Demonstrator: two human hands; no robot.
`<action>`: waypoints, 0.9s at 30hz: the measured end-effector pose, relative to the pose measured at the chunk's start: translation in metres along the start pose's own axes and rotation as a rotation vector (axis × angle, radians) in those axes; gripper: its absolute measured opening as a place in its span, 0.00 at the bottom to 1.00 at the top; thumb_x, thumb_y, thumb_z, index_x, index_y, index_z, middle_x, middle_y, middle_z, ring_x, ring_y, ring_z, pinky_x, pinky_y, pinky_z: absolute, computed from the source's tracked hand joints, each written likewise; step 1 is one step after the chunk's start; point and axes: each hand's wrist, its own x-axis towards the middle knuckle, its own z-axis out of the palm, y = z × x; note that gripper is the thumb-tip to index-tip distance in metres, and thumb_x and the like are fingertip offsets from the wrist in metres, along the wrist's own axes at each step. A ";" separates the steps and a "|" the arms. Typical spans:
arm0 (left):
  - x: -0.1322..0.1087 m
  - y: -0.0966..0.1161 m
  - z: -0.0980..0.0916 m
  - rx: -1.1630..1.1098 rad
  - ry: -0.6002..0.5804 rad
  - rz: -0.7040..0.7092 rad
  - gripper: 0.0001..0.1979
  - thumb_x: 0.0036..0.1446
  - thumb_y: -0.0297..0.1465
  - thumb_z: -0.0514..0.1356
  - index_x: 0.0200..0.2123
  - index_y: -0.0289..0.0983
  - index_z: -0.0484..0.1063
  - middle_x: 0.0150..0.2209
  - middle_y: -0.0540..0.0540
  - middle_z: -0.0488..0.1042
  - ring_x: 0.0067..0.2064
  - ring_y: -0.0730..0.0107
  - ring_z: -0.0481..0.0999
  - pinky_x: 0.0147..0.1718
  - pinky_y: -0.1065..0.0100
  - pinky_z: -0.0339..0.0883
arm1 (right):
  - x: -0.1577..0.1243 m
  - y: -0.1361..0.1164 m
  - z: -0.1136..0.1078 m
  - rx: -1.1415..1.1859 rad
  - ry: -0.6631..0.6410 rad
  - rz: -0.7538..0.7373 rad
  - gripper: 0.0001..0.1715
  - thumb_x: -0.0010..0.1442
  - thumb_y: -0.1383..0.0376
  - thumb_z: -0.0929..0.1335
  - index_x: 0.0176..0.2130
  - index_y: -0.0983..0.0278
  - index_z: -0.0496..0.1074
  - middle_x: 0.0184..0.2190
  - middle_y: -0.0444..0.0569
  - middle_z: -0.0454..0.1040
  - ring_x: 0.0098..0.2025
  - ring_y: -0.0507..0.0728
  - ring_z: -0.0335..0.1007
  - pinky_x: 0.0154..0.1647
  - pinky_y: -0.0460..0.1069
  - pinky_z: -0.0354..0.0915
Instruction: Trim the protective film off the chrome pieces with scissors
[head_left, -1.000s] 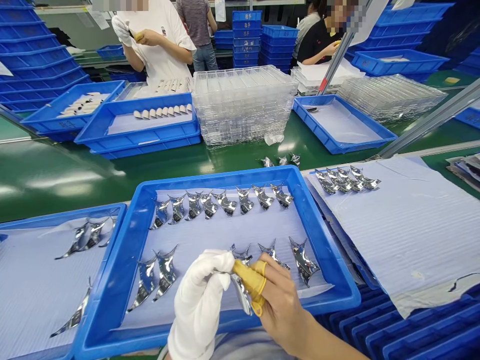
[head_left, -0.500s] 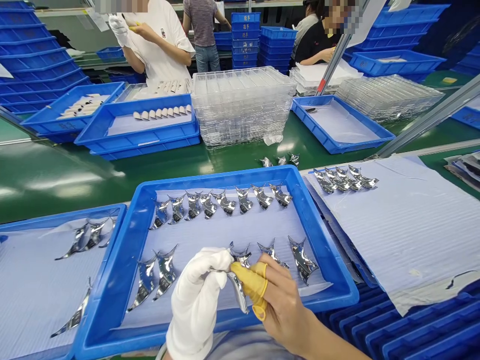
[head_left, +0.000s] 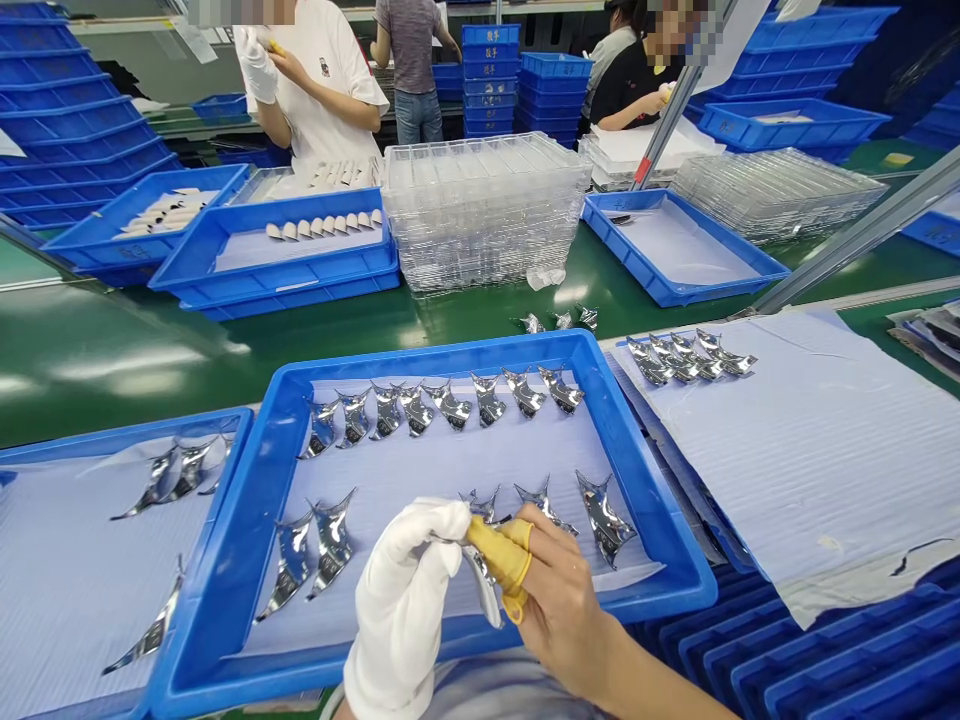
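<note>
My left hand [head_left: 401,605], in a white glove, pinches the upper end of a shiny curved chrome part [head_left: 486,595]. Against the same part press the fingers of my right hand [head_left: 551,595], closed, with yellow finger cots on them. Its lower end hangs below my fingers; the rest is hidden by them. Both hands are above the front of a blue tray [head_left: 675,580] lined with white sheet. Similar chrome parts lie there in two rows, the back row [head_left: 452,408] and the front row [head_left: 606,522]. One front-row part [head_left: 484,505] is half covered by my hands.
Another blue tray [head_left: 241,440] on the left holds more chrome parts. Several parts [head_left: 690,360] lie on a white sheet [head_left: 810,430] at right. Across the green table [head_left: 315,345] stand clear plastic trays [head_left: 487,215] and blue trays. Co-workers stand behind; a metal post [head_left: 682,100] rises at right.
Both my hands, still on the chrome part, have shifted slightly right, and my fingers have come closer together over its upper end. The trays have stayed put. The co-worker's gloved hand opposite moved right.
</note>
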 end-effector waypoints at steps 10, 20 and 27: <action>0.001 0.001 0.006 -0.020 0.015 -0.059 0.13 0.62 0.23 0.61 0.48 0.42 0.78 0.39 0.46 0.81 0.41 0.69 0.81 0.41 0.68 0.78 | -0.003 0.003 0.011 0.115 0.099 0.135 0.30 0.63 0.80 0.60 0.57 0.60 0.73 0.27 0.46 0.66 0.30 0.57 0.60 0.29 0.50 0.61; 0.001 -0.003 -0.002 -0.019 0.017 -0.034 0.14 0.61 0.23 0.62 0.48 0.42 0.78 0.41 0.45 0.81 0.44 0.65 0.80 0.42 0.65 0.78 | -0.001 0.001 0.002 0.092 0.027 0.056 0.28 0.64 0.79 0.60 0.56 0.61 0.73 0.28 0.48 0.68 0.31 0.58 0.60 0.28 0.50 0.60; 0.003 -0.002 -0.001 -0.020 -0.050 0.006 0.13 0.61 0.23 0.61 0.47 0.42 0.78 0.41 0.45 0.81 0.44 0.64 0.80 0.42 0.65 0.78 | -0.003 0.004 0.007 0.028 0.046 0.026 0.29 0.64 0.79 0.60 0.58 0.61 0.72 0.31 0.50 0.71 0.31 0.58 0.61 0.29 0.51 0.62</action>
